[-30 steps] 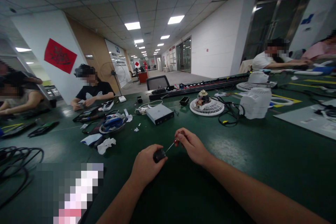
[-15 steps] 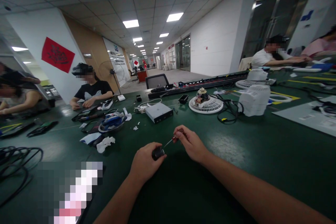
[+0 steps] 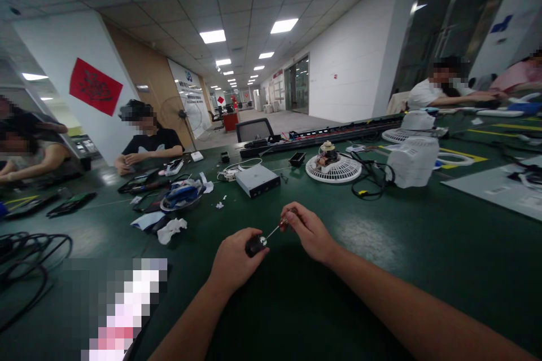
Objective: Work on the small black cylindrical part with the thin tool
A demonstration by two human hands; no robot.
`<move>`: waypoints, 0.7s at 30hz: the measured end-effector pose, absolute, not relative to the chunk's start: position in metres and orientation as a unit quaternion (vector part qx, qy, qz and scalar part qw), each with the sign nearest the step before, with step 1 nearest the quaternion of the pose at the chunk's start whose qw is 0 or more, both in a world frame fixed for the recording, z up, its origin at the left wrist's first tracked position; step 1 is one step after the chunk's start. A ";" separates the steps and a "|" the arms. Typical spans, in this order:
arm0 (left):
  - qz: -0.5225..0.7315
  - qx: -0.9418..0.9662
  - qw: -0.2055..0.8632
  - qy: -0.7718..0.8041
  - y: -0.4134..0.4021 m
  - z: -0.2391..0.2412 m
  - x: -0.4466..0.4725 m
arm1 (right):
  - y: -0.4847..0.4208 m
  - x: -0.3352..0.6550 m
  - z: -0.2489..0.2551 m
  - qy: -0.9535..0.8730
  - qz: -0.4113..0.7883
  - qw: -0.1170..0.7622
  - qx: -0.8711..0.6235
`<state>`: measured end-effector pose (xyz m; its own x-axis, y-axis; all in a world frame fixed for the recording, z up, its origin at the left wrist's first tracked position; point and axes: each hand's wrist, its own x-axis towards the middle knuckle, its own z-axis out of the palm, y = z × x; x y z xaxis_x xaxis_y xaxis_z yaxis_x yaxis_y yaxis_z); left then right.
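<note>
My left hand (image 3: pixel 235 262) is closed around a small black round part (image 3: pixel 254 246), held just above the green table (image 3: pixel 402 248). My right hand (image 3: pixel 307 231) pinches a small screwdriver (image 3: pixel 280 226) with a reddish handle. Its thin metal shaft points down-left, and the tip meets the black part. Both hands sit close together in the near middle of the table.
A grey drive box (image 3: pixel 257 180) lies beyond my hands, with a white fan grille and motor (image 3: pixel 333 167) and a white fan housing (image 3: pixel 412 162) to the right. Cables, rags and parts (image 3: pixel 178 198) lie to the left. Several other people sit around the table.
Both hands keep their grip and stay nearly in place. The view has shifted slightly, and the screwdriver tip stays against the black part.
</note>
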<state>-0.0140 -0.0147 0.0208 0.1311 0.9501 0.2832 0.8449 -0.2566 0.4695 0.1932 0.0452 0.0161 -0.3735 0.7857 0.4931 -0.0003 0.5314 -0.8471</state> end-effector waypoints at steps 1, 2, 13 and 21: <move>0.271 0.746 0.097 0.601 -0.015 0.021 -0.014 | 0.045 0.193 0.017 -0.723 0.402 0.492 -0.272; 0.273 0.747 0.096 0.599 -0.015 0.020 -0.014 | 0.044 0.193 0.017 -0.724 0.398 0.492 -0.274; 0.266 0.736 0.090 0.616 -0.014 0.021 -0.015 | 0.042 0.196 0.021 -0.750 0.277 0.511 -0.315; 0.269 0.731 0.081 0.622 -0.014 0.021 -0.016 | 0.041 0.194 0.025 -0.849 0.153 0.369 -0.346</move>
